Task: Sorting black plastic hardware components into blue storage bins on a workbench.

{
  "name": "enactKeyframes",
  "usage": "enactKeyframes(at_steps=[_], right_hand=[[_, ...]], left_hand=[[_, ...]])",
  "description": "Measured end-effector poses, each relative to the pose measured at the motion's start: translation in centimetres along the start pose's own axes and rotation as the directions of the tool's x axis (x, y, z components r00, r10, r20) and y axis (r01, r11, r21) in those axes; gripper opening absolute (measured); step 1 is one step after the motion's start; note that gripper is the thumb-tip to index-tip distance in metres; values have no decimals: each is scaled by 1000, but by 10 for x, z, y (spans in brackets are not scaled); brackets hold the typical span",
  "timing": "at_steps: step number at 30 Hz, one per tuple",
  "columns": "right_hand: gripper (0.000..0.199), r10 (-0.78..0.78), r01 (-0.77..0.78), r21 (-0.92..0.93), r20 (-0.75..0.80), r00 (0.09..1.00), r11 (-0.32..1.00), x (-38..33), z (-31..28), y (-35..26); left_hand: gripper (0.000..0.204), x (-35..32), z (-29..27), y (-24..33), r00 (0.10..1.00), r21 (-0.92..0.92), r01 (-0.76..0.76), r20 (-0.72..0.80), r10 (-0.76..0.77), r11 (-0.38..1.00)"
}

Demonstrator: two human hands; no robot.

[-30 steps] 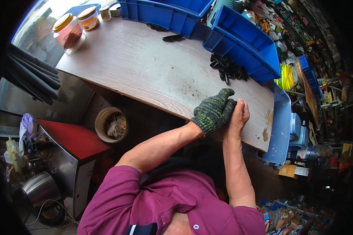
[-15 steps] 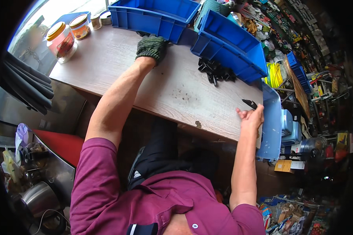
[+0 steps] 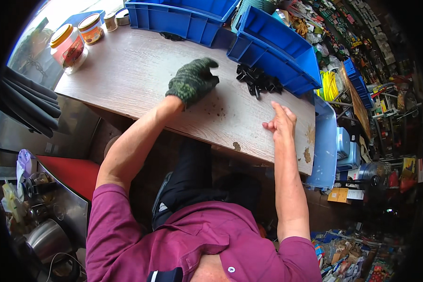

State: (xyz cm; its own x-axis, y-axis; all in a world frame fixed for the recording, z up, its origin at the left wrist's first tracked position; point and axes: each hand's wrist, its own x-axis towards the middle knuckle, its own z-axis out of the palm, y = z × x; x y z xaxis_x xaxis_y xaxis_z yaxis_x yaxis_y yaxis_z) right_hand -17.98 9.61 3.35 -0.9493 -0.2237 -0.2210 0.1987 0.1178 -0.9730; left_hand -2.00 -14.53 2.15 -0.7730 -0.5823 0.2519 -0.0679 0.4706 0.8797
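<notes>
My left hand (image 3: 192, 81), in a dark green knitted glove, is over the middle of the table (image 3: 127, 75). Its fingers and thumb are apart, and nothing shows in them. A pile of small black clips or plastic parts (image 3: 257, 81) lies to its right, in front of the right blue crate (image 3: 277, 51). My bare right hand (image 3: 282, 121) is just nearer to me than that pile, near the table's right end. Its index finger stretches forward and I see nothing in it. A few more black pieces (image 3: 171, 36) lie at the foot of the left blue crate (image 3: 174, 21).
Two lidded jars (image 3: 68, 47) and small tins (image 3: 122, 17) stand at the table's far left corner. A light blue bin (image 3: 325, 145) sits against its right end. Crowded goods and a yellow hose coil (image 3: 330, 87) fill the right side.
My left hand has come back from the left crate toward the table's middle. My right hand has moved left and forward, and the black piece it held is no longer in it.
</notes>
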Motion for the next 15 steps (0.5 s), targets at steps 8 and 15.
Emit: enactKeyframes(at_steps=[8,15], right_hand=[[29,7,28,-354,98,995,935,6,38,-6],[33,-90,127,-523,94,991,843,9,46,-4]], left_hand=[[35,-20,2,20,981,738,-190,122,149,647],[30,-24,14,14,910,620,-221,-146,387,753]])
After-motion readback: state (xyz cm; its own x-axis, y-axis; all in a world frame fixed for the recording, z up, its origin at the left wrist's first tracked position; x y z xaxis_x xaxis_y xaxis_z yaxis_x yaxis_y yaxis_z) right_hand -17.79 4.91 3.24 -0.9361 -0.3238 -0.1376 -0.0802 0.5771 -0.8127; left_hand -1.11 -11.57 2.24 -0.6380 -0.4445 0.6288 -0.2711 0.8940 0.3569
